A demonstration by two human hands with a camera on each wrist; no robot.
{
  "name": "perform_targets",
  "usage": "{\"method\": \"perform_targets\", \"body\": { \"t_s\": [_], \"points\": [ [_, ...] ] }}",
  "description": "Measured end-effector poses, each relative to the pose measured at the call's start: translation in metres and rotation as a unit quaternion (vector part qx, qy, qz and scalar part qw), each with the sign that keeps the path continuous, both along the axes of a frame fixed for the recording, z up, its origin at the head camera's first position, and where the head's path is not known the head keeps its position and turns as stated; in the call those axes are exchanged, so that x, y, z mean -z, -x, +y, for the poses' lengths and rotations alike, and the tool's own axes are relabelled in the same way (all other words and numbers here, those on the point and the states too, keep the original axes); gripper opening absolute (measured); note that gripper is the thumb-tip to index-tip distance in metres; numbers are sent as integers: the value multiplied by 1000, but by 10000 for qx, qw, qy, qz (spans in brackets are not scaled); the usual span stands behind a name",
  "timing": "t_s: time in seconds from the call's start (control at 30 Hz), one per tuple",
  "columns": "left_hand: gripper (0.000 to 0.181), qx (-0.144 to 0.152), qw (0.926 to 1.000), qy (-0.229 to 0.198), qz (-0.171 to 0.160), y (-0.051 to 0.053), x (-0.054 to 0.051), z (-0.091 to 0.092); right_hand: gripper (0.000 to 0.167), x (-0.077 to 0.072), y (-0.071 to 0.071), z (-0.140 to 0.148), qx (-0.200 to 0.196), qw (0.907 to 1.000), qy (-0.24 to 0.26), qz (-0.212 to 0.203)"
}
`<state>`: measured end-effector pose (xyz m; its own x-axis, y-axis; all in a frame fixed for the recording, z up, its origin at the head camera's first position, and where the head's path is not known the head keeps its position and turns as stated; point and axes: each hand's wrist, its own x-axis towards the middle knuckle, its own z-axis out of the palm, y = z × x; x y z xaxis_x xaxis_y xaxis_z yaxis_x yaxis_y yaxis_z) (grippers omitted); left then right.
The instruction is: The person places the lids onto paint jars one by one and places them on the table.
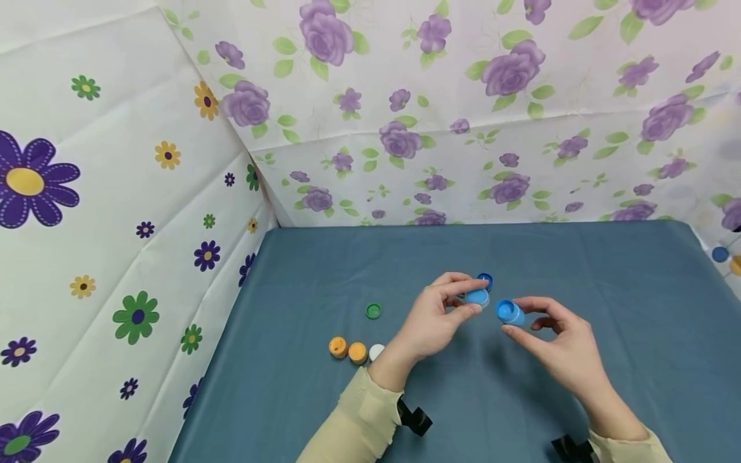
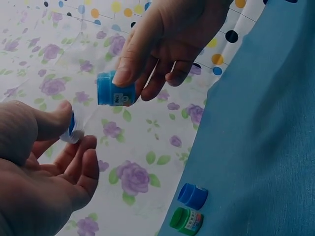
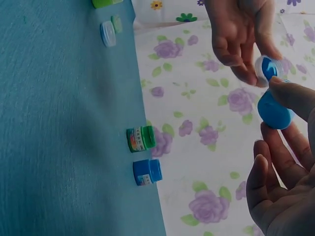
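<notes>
My left hand (image 1: 431, 318) pinches a small clear-rimmed lid (image 1: 477, 297) with blue paint on its inner side. My right hand (image 1: 564, 344) holds an uncapped light blue paint jar (image 1: 511, 312) between thumb and fingers, tilted. In the head view the lid and jar are a short gap apart, both above the table. Beyond the left hand stands an uncapped dark blue paint jar (image 2: 193, 196), beside an uncapped green paint jar (image 2: 186, 221) in the left wrist view. The head view shows the green jar mostly hidden by the left fingers.
A blue-green cloth covers the table (image 1: 654, 334). Left of my left hand lie a green lid (image 1: 373, 311), two orange-yellow jars (image 1: 348, 350) and a white round piece (image 1: 376, 352) partly behind the wrist. Flowered sheets (image 1: 399, 138) hang behind and to the left.
</notes>
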<state>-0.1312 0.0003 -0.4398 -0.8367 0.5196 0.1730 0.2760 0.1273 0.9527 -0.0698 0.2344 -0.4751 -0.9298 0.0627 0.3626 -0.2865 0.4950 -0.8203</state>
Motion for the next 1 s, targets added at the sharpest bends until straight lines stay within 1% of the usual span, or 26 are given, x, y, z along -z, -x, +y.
{"method": "perform_targets", "body": {
  "t_s": [0.1,0.17,0.33,0.47,0.6,0.77,0.9,1.0],
  "points": [
    [36,83,9998,152,-7,-2,1,1,46,1,0,-2,-22,10000,-1,14],
    [37,101,9998,168,32,-3,1,2,47,2,0,-4,-38,10000,-9,36],
    [38,24,9996,84,287,-4,3,5,48,1,2,-7,-65,9999,-47,94],
    [38,58,9991,174,381,-5,5,8,46,0,3,-7,-74,9997,-114,196],
    [40,56,9982,366,470,-5,6,8,48,-1,4,-6,-14,9980,-402,488],
    [38,-11,9946,652,807,-5,5,8,52,-1,5,-6,29,9928,-807,882],
    [37,-53,9907,847,1066,-6,3,9,52,-1,5,-5,-7,9894,-997,1060],
    [36,-59,9897,848,1154,-7,3,11,51,0,4,-4,-20,9874,-1106,1134]
  ]
}}
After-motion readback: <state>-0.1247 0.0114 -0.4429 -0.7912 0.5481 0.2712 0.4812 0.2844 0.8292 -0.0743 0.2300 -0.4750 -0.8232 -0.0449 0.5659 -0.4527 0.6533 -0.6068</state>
